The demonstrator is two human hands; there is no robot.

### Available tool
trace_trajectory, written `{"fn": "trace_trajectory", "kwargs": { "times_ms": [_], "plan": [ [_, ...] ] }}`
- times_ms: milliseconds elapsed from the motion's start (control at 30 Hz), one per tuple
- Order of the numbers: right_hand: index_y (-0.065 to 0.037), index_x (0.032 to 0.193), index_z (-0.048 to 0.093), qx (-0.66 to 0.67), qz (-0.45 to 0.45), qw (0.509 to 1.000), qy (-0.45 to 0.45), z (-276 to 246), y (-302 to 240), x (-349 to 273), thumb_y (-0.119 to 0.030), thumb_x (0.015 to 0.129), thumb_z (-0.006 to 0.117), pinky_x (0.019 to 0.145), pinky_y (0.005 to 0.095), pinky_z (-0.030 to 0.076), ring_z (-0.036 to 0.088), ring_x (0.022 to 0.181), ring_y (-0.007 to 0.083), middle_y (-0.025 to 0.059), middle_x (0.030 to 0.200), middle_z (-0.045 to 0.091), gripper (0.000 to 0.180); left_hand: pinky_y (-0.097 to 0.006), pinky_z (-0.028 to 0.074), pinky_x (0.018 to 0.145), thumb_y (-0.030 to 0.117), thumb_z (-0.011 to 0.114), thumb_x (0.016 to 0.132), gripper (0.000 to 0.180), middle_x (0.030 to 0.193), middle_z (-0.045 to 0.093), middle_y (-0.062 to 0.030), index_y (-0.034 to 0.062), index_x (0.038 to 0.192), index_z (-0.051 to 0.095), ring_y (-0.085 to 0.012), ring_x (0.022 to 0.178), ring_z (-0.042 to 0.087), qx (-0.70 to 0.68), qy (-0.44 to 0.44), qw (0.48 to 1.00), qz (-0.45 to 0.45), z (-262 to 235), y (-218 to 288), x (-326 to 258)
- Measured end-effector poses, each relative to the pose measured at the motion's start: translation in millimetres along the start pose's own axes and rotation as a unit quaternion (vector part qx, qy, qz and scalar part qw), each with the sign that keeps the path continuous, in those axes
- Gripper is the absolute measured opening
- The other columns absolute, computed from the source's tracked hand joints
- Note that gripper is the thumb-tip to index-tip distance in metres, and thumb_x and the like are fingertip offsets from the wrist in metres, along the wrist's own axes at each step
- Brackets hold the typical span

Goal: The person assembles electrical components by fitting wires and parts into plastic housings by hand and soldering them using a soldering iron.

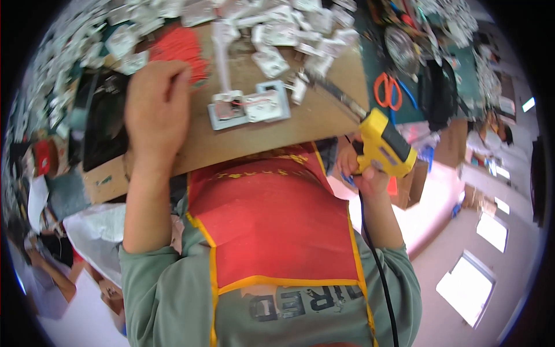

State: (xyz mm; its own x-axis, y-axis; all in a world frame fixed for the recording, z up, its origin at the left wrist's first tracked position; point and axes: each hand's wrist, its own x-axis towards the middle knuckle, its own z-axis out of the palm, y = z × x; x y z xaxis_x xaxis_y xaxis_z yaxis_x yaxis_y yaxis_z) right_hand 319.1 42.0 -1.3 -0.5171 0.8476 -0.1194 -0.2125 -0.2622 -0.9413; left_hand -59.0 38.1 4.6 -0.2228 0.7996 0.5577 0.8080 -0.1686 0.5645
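My right hand [374, 178] is wrapped round the grip of a yellow soldering gun [388, 144], whose long metal barrel points up and left over the table. A black cord [381, 272] hangs from it. My left hand [157, 104] is curled beside a bundle of thin red wires [180, 49]; its fingertips are hidden, so what it holds does not show. Between the hands a grey fixture [231, 122] lies on the brown board. White plastic parts [263, 107] sit in it, with a bit of red wire across them. Next to the fixture is a small white piece [298, 91] near the gun's tip.
Many white plastic parts [283, 34] are heaped along the far side. Orange-handled scissors [388, 92] and a black pouch [436, 92] lie at the right. A dark open bin [104, 115] stands left of my left hand. Cardboard boxes [451, 144] stand at the right.
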Motion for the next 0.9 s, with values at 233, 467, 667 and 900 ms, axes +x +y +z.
{"fn": "trace_trajectory", "kwargs": {
  "times_ms": [233, 467, 667, 900],
  "plan": [
    [0.002, 0.133, 0.045, -0.015, -0.147, 0.982, 0.115, -29.6, -40.9, -7.6, -0.041, 0.085, 0.073, 0.057, 0.0315, 0.043, 0.05, 0.059, 0.0157, 0.0032, 0.069, 0.049, 0.071, -0.026, 0.048, 0.08, 0.006, 0.069, 0.091, 0.01, 0.097, 0.068, -0.0057, 0.0015, 0.099, 0.069, -0.014, 0.088, 0.061, -0.017, -0.041, 0.997, -0.058, -8.1, 8.6, -2.6],
    [-0.003, 0.138, 0.043, -0.042, -0.129, 0.988, 0.077, -14.6, -39.7, -2.1, -0.049, 0.088, 0.069, 0.054, 0.0291, 0.042, 0.049, 0.056, 0.0128, 0.0009, 0.07, 0.049, 0.073, -0.029, 0.049, 0.08, 0.006, 0.072, 0.088, 0.007, 0.093, 0.068, -0.0065, 0.003, 0.094, 0.07, -0.0188, 0.087, 0.064, -0.05, -0.017, 0.994, -0.092, -10.7, 14.3, -3.4],
    [-0.001, 0.138, 0.044, -0.085, -0.107, 0.99, 0.044, -31.8, -54.6, 23.9, -0.051, 0.087, 0.07, 0.053, 0.0293, 0.041, 0.048, 0.055, 0.0126, 0.001, 0.068, 0.048, 0.076, -0.031, 0.049, 0.084, 0.003, 0.072, 0.087, 0.007, 0.095, 0.068, -0.0088, 0.0013, 0.094, 0.069, -0.0216, 0.094, 0.065, -0.049, -0.016, 0.996, -0.067, -7.3, 20.3, -15.7],
    [-0.004, 0.135, 0.047, -0.026, -0.112, 0.99, 0.076, -20.7, -51.6, 29.2, -0.053, 0.087, 0.067, 0.051, 0.0297, 0.04, 0.044, 0.054, 0.0123, -0.0004, 0.069, 0.047, 0.072, -0.044, 0.048, 0.099, -0.003, 0.074, 0.081, 0.012, 0.123, 0.057, -0.0192, 0.0017, 0.09, 0.067, -0.0351, 0.111, 0.061, -0.132, -0.007, 0.989, -0.061, -7.2, 25.7, -51.8]
  ]
}}
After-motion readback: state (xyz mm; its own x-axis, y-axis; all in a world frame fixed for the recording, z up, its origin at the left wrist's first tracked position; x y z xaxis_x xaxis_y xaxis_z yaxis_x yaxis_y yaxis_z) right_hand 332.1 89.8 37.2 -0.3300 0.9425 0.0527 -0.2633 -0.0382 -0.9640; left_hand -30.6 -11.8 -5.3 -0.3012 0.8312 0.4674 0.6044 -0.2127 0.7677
